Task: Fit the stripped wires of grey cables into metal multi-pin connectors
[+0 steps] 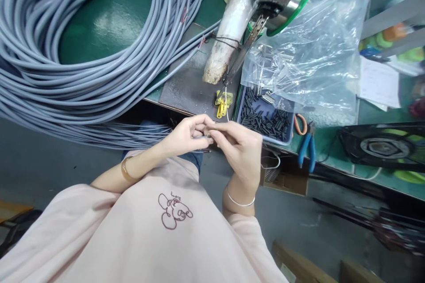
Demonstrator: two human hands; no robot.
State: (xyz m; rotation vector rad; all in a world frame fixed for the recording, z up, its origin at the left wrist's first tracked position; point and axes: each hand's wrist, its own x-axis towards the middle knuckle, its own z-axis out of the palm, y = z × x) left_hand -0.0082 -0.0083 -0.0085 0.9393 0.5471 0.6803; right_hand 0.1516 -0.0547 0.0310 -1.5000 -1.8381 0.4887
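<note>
Two bare hands meet at the middle of a green worktop's (109, 22) front edge, just outside it: the left hand (195, 135) and the right hand (239, 143) are together, their thumbs and fingers pinched on one gray cable (208, 136), mostly hidden by the fingers, so its tip cannot be made out. One bracelet circles each wrist. Behind the hands, one dark plate (186, 86) reaches the front edge, with a few small yellow pieces (222, 108) near its right side. To the right, one blue tray (282, 141) stands at the front edge, holding black sleeves (262, 119) too many to count; one clear bag (315, 53) drapes over its rear part. Past the tray's right side are one orange loop handle (300, 124) and one pair of blue-handled pliers (307, 148), whose grips overhang the front edge. One black fan (385, 148) sits farther right, and one reel with a green rim (292, 9) stands toward the rear. A large coil of gray cables (99, 73), beyond counting, fills the left and spills over the front edge. Open room shows inside the coil's loop and between pliers and fan.
</note>
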